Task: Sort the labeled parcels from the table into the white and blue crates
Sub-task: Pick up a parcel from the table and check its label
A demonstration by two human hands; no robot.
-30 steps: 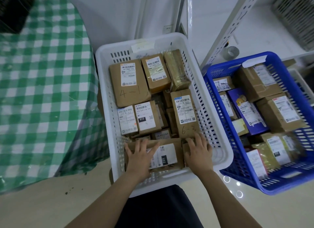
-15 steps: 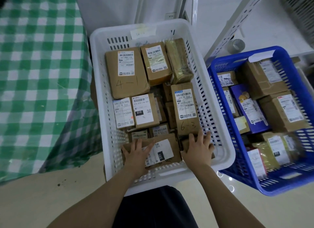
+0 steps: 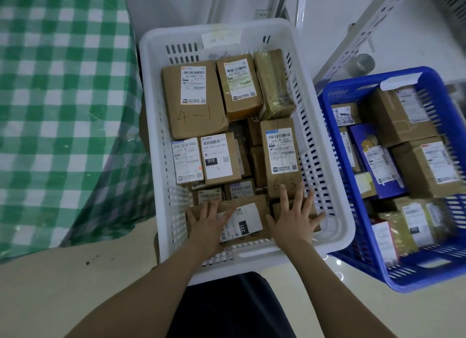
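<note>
The parcel labelled 231 [image 3: 243,223] lies flat at the near end of the white crate [image 3: 345,239], on top of smaller boxes. The left hand [image 3: 209,224] rests on its left end, fingers straight and apart, gripping nothing. The right hand [image 3: 295,219] is spread flat on the neighbouring brown parcel [image 3: 274,206], below the box marked 6-3 [image 3: 280,156].

Risk, in my judgement: the crate is packed in layers, so downward pressure may dent the cardboard, or the top parcel may tip and cover labels beneath.

Parcels are rectangular kraft board with glossy tape and white paper labels. The white crate and the blue crate [image 3: 416,279] are slotted plastic. A green checked cloth covers the tabletop [image 3: 63,110].
</note>
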